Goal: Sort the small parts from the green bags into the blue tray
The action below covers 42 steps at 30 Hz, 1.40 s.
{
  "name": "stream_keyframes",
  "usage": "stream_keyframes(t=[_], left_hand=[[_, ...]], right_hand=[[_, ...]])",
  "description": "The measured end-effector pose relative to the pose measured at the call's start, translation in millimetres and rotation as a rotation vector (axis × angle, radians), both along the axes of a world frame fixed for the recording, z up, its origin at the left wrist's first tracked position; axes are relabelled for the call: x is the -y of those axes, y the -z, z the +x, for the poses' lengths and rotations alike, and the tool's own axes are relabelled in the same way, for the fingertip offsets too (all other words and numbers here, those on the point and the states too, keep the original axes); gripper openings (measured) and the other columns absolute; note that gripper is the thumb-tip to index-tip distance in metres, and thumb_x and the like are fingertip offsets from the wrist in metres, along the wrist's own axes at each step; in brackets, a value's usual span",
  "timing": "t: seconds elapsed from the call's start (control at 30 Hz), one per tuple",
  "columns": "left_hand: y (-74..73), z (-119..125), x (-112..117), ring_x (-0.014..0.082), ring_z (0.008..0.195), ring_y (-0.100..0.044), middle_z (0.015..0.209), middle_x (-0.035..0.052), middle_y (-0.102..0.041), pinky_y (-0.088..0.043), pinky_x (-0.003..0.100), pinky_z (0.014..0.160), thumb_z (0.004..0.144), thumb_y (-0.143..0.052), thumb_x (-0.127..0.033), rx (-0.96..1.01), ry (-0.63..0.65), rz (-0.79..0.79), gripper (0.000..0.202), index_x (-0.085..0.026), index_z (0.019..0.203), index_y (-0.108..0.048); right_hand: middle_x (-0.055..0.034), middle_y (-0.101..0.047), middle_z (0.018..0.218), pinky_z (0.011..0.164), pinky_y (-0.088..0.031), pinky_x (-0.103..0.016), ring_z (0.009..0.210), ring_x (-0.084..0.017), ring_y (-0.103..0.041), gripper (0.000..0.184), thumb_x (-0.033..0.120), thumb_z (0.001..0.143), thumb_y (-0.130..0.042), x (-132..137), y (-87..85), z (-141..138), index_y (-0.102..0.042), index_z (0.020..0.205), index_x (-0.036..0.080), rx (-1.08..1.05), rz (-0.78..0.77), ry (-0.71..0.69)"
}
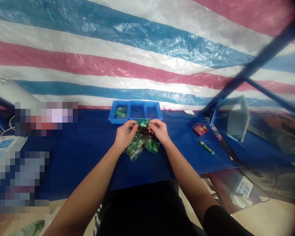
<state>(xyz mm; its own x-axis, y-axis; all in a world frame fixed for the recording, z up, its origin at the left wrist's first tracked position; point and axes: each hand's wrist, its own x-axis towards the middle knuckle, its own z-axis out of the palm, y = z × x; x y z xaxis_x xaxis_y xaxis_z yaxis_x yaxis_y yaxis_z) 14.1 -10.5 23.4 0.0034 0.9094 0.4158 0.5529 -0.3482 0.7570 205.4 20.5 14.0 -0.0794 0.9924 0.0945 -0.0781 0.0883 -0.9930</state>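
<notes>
Nearest the camera is a black garment [147, 209] at the lower edge, with the person's two bare forearms extending past it toward the work area. A striped sheet [127, 65] in blue, white and red spans the background. Below it lies a blue tabletop [83, 160]. Three blue bins stand side by side along the far side of the tabletop: the left bin [116, 121] contains green packets, the middle bin [137, 113] a small dark item, and the right bin [153, 106] a few small dark items near its front. On the near side of the bins, a group of loose packets [137, 147], clear with green print, lies spread on the tabletop at mixed angles. The left hand [124, 132] and right hand [161, 131] are positioned above the far part of this group, fingertips turned inward. Between the hands and partly hidden by them is a heap of small dark pieces [145, 131]. A red box [200, 128] lies to the right, well apart from the hands. The held packet [144, 123], green, is located between the hands, just in front of the bins; its long axis runs left to right, approximately parallel to the bin row. Left thumb and fingers are clamped on its left end, right thumb and fingers on its right end. A green tube [206, 148] lies near the box, its long axis diagonal from far left to near right. Pale marks show on the held packet, and lettering on packets, box and tube is too small to read.
</notes>
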Motion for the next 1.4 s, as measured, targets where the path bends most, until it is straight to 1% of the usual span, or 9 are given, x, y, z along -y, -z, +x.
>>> stream_keyframes(t=[0.3,0.47,0.63,0.77,0.87,0.93,1.03,1.2,1.4], left_hand=[[2.7,-2.3,-0.7,0.0135,0.067,-0.064,0.075,0.0007,-0.069,-0.048,0.022,0.057,0.092,-0.054,-0.044,0.01,0.046,0.047,0.027,-0.021,0.103,-0.065],[2.2,-2.1,-0.4,0.0148,0.071,-0.067,0.078,0.0012,-0.071,-0.049,0.022,0.059,0.092,-0.053,-0.042,0.006,0.044,0.046,0.027,-0.022,0.105,-0.064],[-0.3,-0.7,1.0,0.0162,0.081,-0.067,0.094,0.0044,-0.072,-0.051,0.023,0.062,0.091,-0.053,-0.04,0.018,0.057,0.045,0.025,-0.021,0.102,-0.066],[-2.8,-0.7,2.8,0.0168,0.082,-0.066,0.099,0.0055,-0.072,-0.051,0.023,0.061,0.091,-0.052,-0.039,0.026,0.049,0.035,0.027,-0.021,0.104,-0.066],[-4.6,-0.6,4.1,0.0152,0.078,-0.065,0.098,0.0041,-0.071,-0.05,0.023,0.059,0.092,-0.049,-0.036,0.031,0.054,0.03,0.026,-0.022,0.105,-0.067],[-5.2,-0.1,4.2,0.0147,0.076,-0.064,0.094,0.0031,-0.071,-0.05,0.023,0.061,0.092,-0.051,-0.036,0.032,0.047,0.035,0.025,-0.022,0.104,-0.067],[-4.9,0.8,3.2,0.015,0.077,-0.064,0.091,0.003,-0.071,-0.052,0.025,0.067,0.09,-0.054,-0.037,0.034,0.031,0.057,0.023,-0.022,0.101,-0.068],[-2.5,0.9,1.2,0.0139,0.075,-0.064,0.093,0.0034,-0.071,-0.052,0.024,0.065,0.09,-0.056,-0.037,0.044,0.005,0.104,0.022,-0.021,0.099,-0.067],[0.5,1.0,0.6,0.0142,0.072,-0.067,0.098,0.0048,-0.073,-0.055,0.025,0.065,0.087,-0.06,-0.041,0.06,-0.063,0.055,0.029,-0.021,0.108,-0.063]], right_hand=[[0.0001,-0.068,0.067,0.046,-0.042,-0.023,0.053,-0.013,-0.06,0.032,0.049,0.074,-0.071,-1.1,2.4,0.2,-0.062,0.085,0.021,-0.007,0.015,-0.012],[-0.0022,-0.07,0.075,0.049,-0.044,-0.024,0.059,-0.014,-0.063,0.032,0.049,0.074,-0.071,0.0,0.7,-0.6,-0.064,0.087,0.02,-0.004,0.021,-0.019],[-0.0042,-0.072,0.082,0.053,-0.047,-0.026,0.067,-0.016,-0.065,0.032,0.05,0.079,-0.066,0.8,-3.1,0.0,-0.071,0.092,0.021,-0.065,0.03,-0.037],[-0.0053,-0.072,0.083,0.056,-0.05,-0.028,0.071,-0.017,-0.065,0.037,0.055,0.079,-0.064,0.1,-4.3,0.4,-0.073,0.089,0.02,-0.088,0.004,0.004],[-0.005,-0.072,0.089,0.057,-0.051,-0.029,0.069,-0.016,-0.062,0.034,0.053,0.075,-0.069,-0.3,-3.2,0.7,-0.073,0.084,0.021,-0.083,0.016,0.042],[-0.0033,-0.071,0.085,0.057,-0.051,-0.029,0.063,-0.014,-0.059,0.031,0.049,0.072,-0.074,-0.3,-1.6,0.7,-0.073,0.086,0.021,-0.04,0.033,0.04],[-0.0017,-0.069,0.079,0.059,-0.051,-0.029,0.061,-0.013,-0.058,0.028,0.044,0.07,-0.077,-0.1,1.3,0.2,-0.071,0.086,0.022,-0.004,0.057,0.028],[-0.0008,-0.066,0.08,0.069,-0.052,-0.029,0.072,-0.015,-0.063,0.028,0.04,0.066,-0.08,-0.8,4.0,-0.8,-0.062,0.078,0.021,-0.049,0.114,0.014],[0.001,-0.064,0.075,0.068,-0.051,-0.028,0.07,-0.015,-0.062,0.034,0.043,0.066,-0.08,-0.3,2.2,-1.6,-0.057,0.08,0.022,-0.004,0.093,0.024]])
